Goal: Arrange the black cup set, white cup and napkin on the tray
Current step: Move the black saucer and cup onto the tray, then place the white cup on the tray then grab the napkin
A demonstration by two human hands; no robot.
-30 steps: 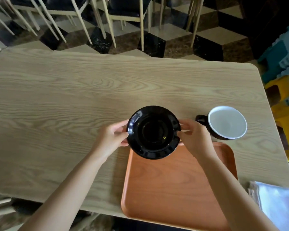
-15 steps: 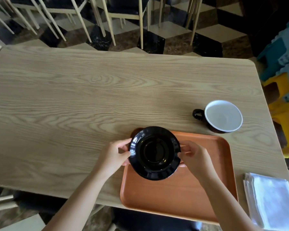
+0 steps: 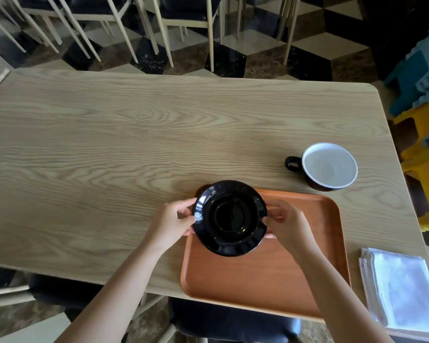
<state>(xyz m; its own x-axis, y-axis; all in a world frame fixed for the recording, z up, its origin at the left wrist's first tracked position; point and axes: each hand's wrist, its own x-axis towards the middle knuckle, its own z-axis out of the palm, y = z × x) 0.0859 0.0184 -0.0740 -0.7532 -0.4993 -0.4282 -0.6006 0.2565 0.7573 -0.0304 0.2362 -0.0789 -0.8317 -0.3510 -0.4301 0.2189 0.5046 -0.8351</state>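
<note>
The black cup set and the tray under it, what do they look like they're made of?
The black cup set looks like glazed ceramic: glossy, with sharp light glints along the saucer rim. The tray looks like wood or a wood-look laminate: matte orange-brown with faint grain streaks and a raised, rounded rim. Which of the two can't be told.

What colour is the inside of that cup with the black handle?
White inside the cup, seen best in the head view.
</note>
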